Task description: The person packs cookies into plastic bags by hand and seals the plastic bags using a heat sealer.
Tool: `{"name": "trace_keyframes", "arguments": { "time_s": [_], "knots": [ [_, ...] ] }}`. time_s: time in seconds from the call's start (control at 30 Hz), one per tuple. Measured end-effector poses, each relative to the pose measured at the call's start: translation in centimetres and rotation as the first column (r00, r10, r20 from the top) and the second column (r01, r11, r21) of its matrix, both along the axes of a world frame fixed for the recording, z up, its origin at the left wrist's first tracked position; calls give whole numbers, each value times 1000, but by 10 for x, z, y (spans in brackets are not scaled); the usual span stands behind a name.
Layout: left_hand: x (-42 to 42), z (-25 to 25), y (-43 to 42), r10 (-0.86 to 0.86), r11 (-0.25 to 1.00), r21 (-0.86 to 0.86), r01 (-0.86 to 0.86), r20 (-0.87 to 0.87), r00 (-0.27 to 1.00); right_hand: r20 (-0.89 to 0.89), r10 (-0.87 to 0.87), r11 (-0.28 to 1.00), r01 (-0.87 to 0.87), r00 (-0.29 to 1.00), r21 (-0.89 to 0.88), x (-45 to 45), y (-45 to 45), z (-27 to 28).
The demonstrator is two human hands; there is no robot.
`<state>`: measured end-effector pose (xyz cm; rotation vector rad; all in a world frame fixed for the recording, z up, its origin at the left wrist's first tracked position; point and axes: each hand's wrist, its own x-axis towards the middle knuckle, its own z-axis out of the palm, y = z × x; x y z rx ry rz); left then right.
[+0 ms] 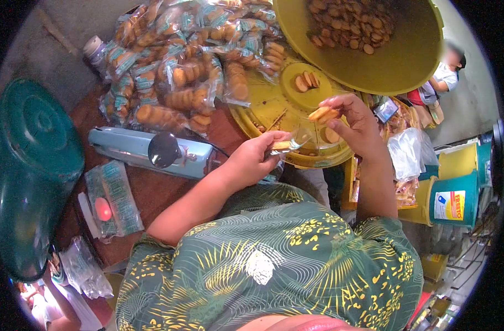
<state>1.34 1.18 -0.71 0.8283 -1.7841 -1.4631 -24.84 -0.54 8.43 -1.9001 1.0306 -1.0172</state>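
My left hand (256, 156) pinches a small clear plastic bag (300, 138) with a cookie (282, 145) showing at its near end. A few round cookies (322, 114) are held between the fingers and thumb of my right hand (356, 122), just above the bag's far side. Both hands are over a yellow lid (255, 118). Several loose cookies (306, 81) lie on the lid, and one more cookie (330, 135) shows below my right hand. Beyond it, a tilted yellow tub (406, 66) contains many cookies.
Filled cookie packets (180, 71) are heaped at the back left. A pale blue bag sealer (119, 146) lies before them, with flat printed bags (122, 190) nearby. A dark green container (31, 182) stands left. Buckets (456, 193) stand right. Other people appear upper right and lower left.
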Motion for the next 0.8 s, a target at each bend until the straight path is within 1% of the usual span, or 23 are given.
{"name": "trace_keyframes", "arguments": {
  "time_s": [0.07,0.17,0.27,0.37,0.47,0.57,0.6,0.67,0.73,0.77,0.8],
  "knots": [
    [1,6,1,-34,998,-44,36,38,999,-288,89,993,-107,953,-48,4,3,21],
    [3,16,0,-49,997,67,46,51,997,-304,386,921,-381,871,79,17,5,39],
    [2,6,0,-35,998,43,34,17,999,-271,417,909,-399,868,121,21,5,40],
    [3,17,2,-36,999,40,32,90,995,-439,159,979,-198,884,-44,25,4,32],
    [0,14,5,-77,969,226,105,-126,989,-310,58,998,-65,949,-12,26,9,30],
    [0,12,5,-88,951,266,155,-247,965,-240,-19,995,-5,970,-99,22,8,27],
    [-1,11,5,-87,953,258,156,-260,962,-229,-26,988,-10,973,-151,21,6,25],
    [-2,8,5,-86,957,241,158,-286,954,-207,-36,967,-18,978,-255,20,0,21],
    [-1,10,6,-81,940,297,168,-283,956,-242,151,980,-178,958,-93,20,2,29],
    [-1,11,6,-79,930,325,172,-281,957,-248,244,967,-255,937,-9,20,2,32],
    [0,10,5,-100,938,298,179,-262,960,-255,265,962,-274,930,0,20,2,30]
  ]
}}
